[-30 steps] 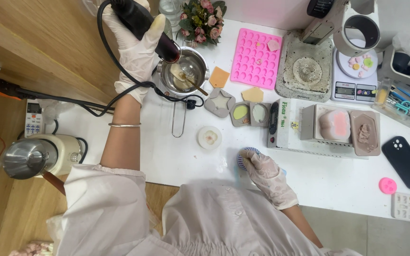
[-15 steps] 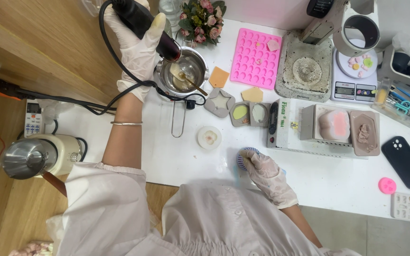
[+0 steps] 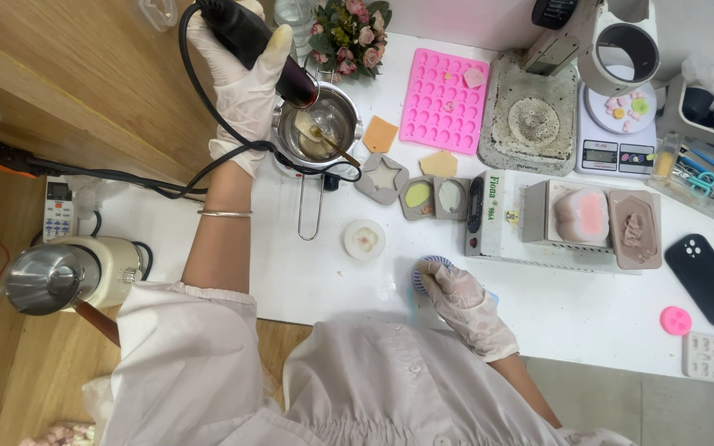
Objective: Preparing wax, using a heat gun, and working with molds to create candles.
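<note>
1. Left hand point(image 3: 241, 83), white-gloved: fingers clenched round a black corded heat tool point(image 3: 258, 41), nozzle angled down into the small steel pot point(image 3: 317, 132).
2. Steel pot: just past the left fingertips, at the white table's point(image 3: 307, 272) left part; pale melt and a thin stick inside; wire handle running back toward the body.
3. Black cord point(image 3: 200, 157): looped under the left wrist, trailing off over the table's left edge onto the wood floor.
4. Right hand point(image 3: 460, 297), white-gloved: fingers curled down onto a small round blue-and-white striped item point(image 3: 425, 268) near the table's front edge; grip itself partly hidden, item's kind not clear.
5. Round white disc mould point(image 3: 364, 239): just left of the right fingers, apart from them.
6. Grey star mould point(image 3: 382, 177) and grey two-cavity mould point(image 3: 431, 196): beyond the right fingers, between both hands.
7. Pink silicone tray point(image 3: 444, 99), rectangular: far side, right of the pot; orange wedge point(image 3: 379, 134) beside it.
8. White oblong box with green lettering point(image 3: 493, 213): right of and beyond the right fingers; a tray of pinkish casts point(image 3: 592, 216) against it.
9. Digital scale point(image 3: 617, 136), black phone point(image 3: 711, 279): well to the right.
10. Open room: bare tabletop between disc mould and front edge, and right of the right hand.
11. Steel kettle point(image 3: 59, 272): off the left edge, well behind the left wrist.
</note>
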